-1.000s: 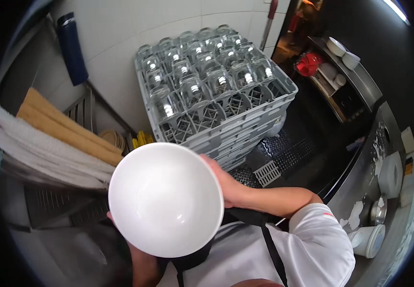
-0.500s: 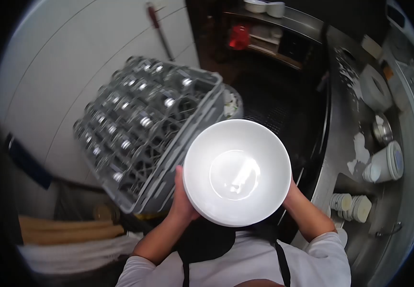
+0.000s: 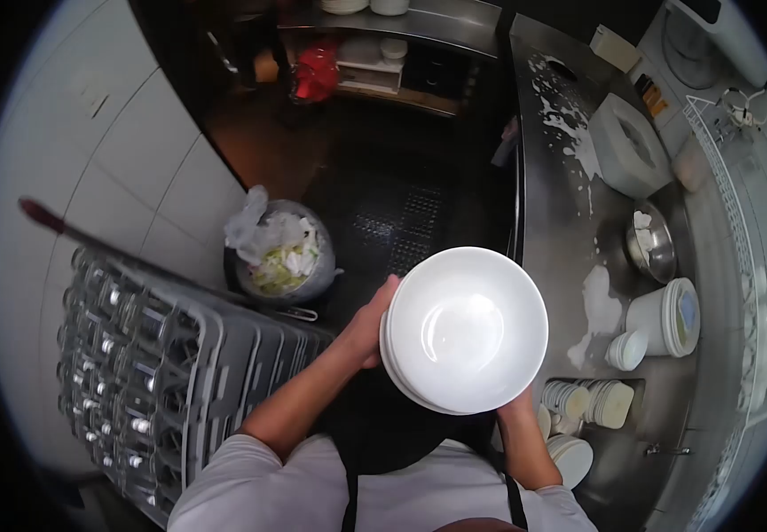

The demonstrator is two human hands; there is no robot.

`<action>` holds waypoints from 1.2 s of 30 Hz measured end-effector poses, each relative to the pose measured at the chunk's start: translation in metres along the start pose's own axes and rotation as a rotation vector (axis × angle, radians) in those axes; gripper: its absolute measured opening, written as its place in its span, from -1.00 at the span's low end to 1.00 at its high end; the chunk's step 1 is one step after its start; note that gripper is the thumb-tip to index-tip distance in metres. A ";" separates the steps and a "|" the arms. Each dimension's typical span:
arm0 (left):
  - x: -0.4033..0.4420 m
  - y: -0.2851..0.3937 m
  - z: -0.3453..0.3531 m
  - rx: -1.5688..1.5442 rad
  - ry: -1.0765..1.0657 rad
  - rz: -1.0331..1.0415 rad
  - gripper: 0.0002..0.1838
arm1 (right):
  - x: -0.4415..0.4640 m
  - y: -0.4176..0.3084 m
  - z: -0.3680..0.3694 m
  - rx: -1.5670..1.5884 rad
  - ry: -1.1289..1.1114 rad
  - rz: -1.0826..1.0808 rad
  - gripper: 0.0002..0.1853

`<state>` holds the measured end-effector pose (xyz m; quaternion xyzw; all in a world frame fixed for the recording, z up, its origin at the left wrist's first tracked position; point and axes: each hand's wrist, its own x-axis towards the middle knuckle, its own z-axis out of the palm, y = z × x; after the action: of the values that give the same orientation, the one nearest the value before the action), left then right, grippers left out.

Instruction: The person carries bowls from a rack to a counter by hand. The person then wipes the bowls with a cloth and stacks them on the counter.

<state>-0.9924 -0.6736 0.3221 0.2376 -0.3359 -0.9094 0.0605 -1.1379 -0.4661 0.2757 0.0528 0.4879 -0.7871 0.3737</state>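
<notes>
we've got a nested stack of round, glossy white bowls [image 3: 465, 330] btwn both hands, out front of our black apron [image 3: 383, 421], openings tipped toward us. left hand [image 3: 367, 326] grips the l. side, spread wide, thumb up by the rim. right hand [image 3: 516, 405] holds the lower r. side; its fingers are mostly hidden, so can't tell how far they spread.

to the l.: stacked grey plastic racks [image 3: 215, 381] w/ clear glasses [image 3: 113, 381] in the top one. beyond: a round bin [image 3: 319, 282] w/ plastic & food scraps, near the tiled wall [image 3: 126, 177].

to the r.: long stainless-steel counter [image 3: 547, 257] w/ white foam [image 3: 598, 306], a shiny metal bowl [image 3: 658, 248], a lidded white plastic tub [image 3: 663, 319] & a small white bowl [image 3: 626, 351] just beside it. nearer us, stacks of small pale dishes [image 3: 609, 404] sit by the metal tap [image 3: 669, 450].
</notes>
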 end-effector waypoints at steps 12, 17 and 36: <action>0.346 0.171 -0.047 -0.001 -0.270 -0.006 -0.36 | 0.313 -0.053 0.080 0.075 -0.067 -0.171 -0.44; 0.462 0.272 -0.058 0.022 -0.234 -0.085 -0.33 | 0.441 -0.103 0.153 0.073 0.031 -0.101 -0.35; 0.945 0.554 -0.104 0.054 0.126 0.341 -0.27 | 1.054 -0.272 0.375 0.009 -0.318 0.015 -0.31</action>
<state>-1.8022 -1.4142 0.2372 0.2355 -0.3910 -0.8600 0.2282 -1.9599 -1.2685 0.1964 -0.0670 0.4185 -0.7851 0.4516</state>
